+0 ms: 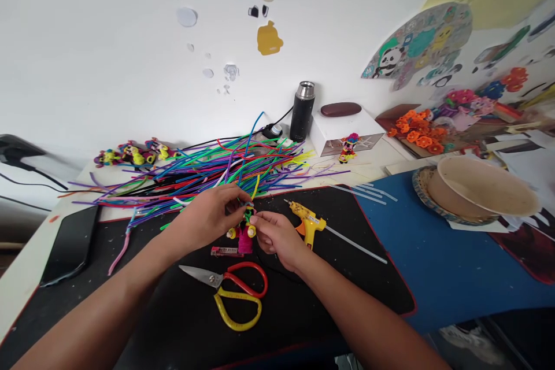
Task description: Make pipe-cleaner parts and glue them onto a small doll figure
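Between my two hands is a small pipe-cleaner doll (245,238), with a magenta lower part, yellow bits at its sides and green near the top. My left hand (212,211) pinches its upper end, fingers bent over it. From the other side my right hand (273,234) grips the doll, thumb and forefinger together. Fingers cover most of the doll's top. Just below it lies a red lighter (224,251). Nearer to me are open scissors (234,289) with one red and one yellow handle. To the right rests a yellow glue gun (307,222) with a glue stick (355,244) in its back.
A heap of coloured pipe cleaners (208,170) spreads behind my hands. Finished dolls (132,154) lie at the back left, and another doll (348,148) stands by a white box (347,127). A black flask (302,113), loose glue sticks (368,192), a phone (71,243) and a bowl (481,188) surround the mat.
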A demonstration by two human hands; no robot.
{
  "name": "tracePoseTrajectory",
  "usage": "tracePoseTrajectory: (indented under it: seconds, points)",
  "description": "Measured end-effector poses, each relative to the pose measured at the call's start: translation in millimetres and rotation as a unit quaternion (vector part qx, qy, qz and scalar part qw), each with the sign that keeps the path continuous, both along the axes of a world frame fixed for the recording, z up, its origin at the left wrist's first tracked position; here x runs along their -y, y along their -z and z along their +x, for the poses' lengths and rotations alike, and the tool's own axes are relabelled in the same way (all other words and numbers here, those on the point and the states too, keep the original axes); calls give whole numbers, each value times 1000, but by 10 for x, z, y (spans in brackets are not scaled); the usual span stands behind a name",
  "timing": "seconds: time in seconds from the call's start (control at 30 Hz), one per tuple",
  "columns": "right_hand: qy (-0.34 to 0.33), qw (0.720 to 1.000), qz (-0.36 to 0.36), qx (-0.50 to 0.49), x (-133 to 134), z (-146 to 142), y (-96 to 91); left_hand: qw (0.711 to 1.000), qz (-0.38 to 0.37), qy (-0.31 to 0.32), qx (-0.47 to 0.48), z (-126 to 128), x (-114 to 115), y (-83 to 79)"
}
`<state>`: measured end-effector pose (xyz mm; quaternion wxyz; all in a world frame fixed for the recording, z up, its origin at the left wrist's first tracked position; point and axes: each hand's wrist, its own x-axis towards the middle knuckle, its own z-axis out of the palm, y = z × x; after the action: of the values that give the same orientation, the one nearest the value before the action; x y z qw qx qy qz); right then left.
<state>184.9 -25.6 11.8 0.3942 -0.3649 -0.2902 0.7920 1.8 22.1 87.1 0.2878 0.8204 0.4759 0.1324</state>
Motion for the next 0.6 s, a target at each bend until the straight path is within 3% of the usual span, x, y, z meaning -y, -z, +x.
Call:
tracePoseTrajectory:
  seconds: [0.6]
  points:
    - [-4, 1000, -2, 2, 9, -4, 49, 1000, -11, -28, 1, 14, 36, 6]
